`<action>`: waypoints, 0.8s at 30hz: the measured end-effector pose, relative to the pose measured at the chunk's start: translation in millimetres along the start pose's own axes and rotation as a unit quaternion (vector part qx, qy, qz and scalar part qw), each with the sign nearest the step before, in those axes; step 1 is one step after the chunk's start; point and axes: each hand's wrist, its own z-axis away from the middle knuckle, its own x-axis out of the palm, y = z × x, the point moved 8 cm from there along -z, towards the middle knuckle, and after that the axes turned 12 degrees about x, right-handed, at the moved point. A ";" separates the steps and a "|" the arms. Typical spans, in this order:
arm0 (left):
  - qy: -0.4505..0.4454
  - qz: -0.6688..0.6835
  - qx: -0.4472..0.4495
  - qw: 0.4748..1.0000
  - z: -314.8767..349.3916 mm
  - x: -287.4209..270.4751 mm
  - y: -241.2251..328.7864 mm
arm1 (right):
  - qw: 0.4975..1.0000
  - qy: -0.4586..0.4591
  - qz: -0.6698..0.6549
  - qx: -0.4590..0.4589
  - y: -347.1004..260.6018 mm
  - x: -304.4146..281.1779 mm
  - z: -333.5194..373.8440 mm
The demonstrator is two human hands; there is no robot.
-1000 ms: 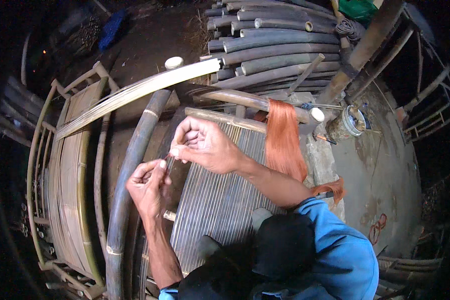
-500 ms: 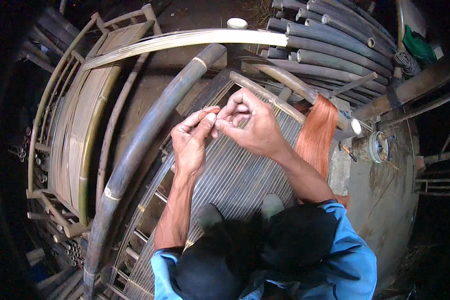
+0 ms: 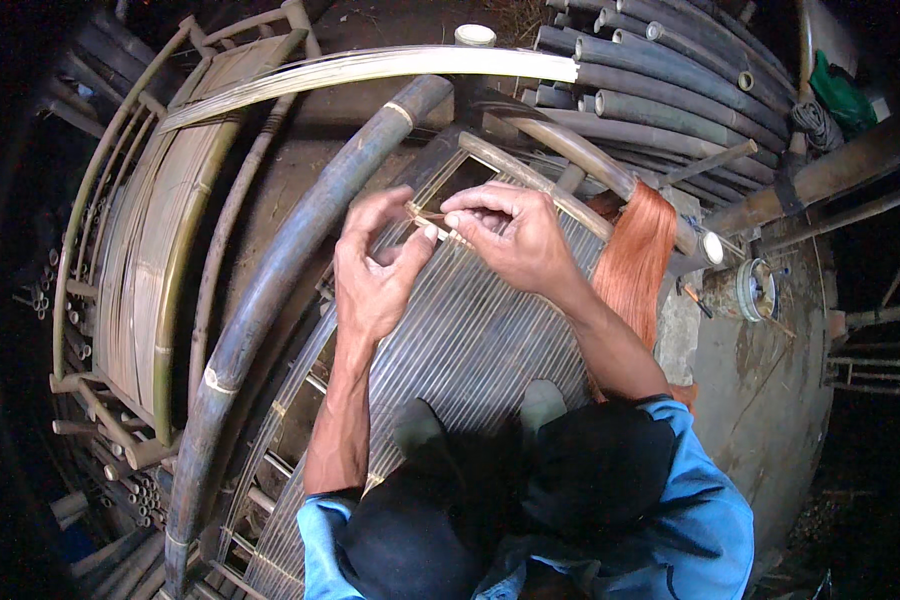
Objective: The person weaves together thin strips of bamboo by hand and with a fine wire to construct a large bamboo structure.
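Over the far end of a panel of thin bamboo slats (image 3: 470,335), my two hands work close together. Between the thumb and forefinger of my right hand (image 3: 520,240), a thin brown strand (image 3: 431,214) is pinched, its end reaching toward the left. My left hand (image 3: 372,275) is just beside it, thumb and fingers spread apart with nothing visibly gripped. An orange-brown hank of fibre (image 3: 634,265) hangs over a bamboo pole, right of my right forearm. The panel's far edge runs along a bamboo bar (image 3: 530,185).
A thick dark bamboo pole (image 3: 260,300) slants along my left. Beyond it stands a bamboo bench (image 3: 195,225) with pale split strips (image 3: 370,78) across it. Stacked bamboo poles (image 3: 670,90) fill the far right. A bucket (image 3: 756,290) stands on the floor at right.
My hands have come apart slightly. The left thumb and fingers have opened from their pinch, while the right hand keeps its pinch, and the strand between them now shows.
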 end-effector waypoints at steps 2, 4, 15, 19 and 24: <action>0.030 -0.185 0.137 0.973 -2.7 0.1 37.4 | 1.000 0.013 0.010 -0.024 -4.7 -6.8 1.8; 0.020 -0.202 0.148 0.968 -5.3 4.1 49.4 | 0.998 0.022 0.015 -0.051 -11.8 -9.5 2.9; 0.032 -0.034 0.007 0.999 -2.7 2.2 -2.2 | 0.980 -0.106 -0.137 0.098 34.3 1.6 -1.8; 0.102 -0.061 0.000 0.993 -1.8 -13.4 -10.7 | 0.883 -0.248 -0.369 0.153 27.5 16.1 1.1; 0.043 0.120 -0.054 0.990 4.6 9.2 -30.7 | 0.949 -0.158 -0.265 0.066 11.7 23.1 2.3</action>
